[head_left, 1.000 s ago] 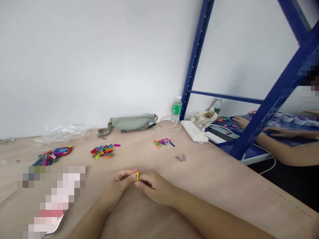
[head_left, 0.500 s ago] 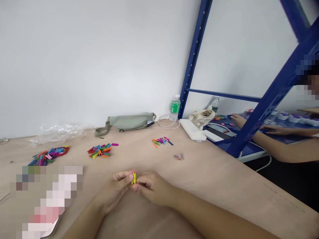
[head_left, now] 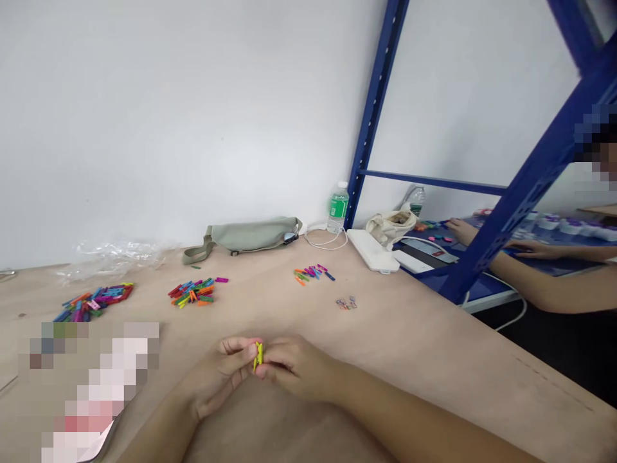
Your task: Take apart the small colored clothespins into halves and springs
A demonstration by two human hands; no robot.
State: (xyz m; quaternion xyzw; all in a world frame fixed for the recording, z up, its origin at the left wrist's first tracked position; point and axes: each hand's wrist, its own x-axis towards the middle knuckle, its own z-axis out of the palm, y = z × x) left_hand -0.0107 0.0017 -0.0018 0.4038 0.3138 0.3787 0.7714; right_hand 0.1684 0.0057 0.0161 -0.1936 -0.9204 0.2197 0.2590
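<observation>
A small yellow clothespin (head_left: 259, 356) stands tilted between my hands, just above the plywood tabletop (head_left: 385, 334). My left hand (head_left: 216, 376) and my right hand (head_left: 294, 366) pinch it from either side with their fingertips. Its lower part is partly hidden by my fingers. Farther off lie several colored mini clothespins in loose piles (head_left: 94, 302) (head_left: 191, 291) (head_left: 312, 274), out of reach of my fingers. A tiny tangle of small clips (head_left: 346, 303) lies to the right.
A pixelated object (head_left: 91, 392) lies at lower left. Along the wall are a plastic bag (head_left: 110, 260), a sage waist bag (head_left: 245, 235), a water bottle (head_left: 338, 209) and a white power bank (head_left: 373, 251). Behind a blue metal shelf frame (head_left: 373, 116), a co-worker's hands (head_left: 535, 249) rest on a blue surface.
The yellow clothespin has dropped slightly toward me and tilted a little, still pinched between both hands. The view has drifted slightly.
</observation>
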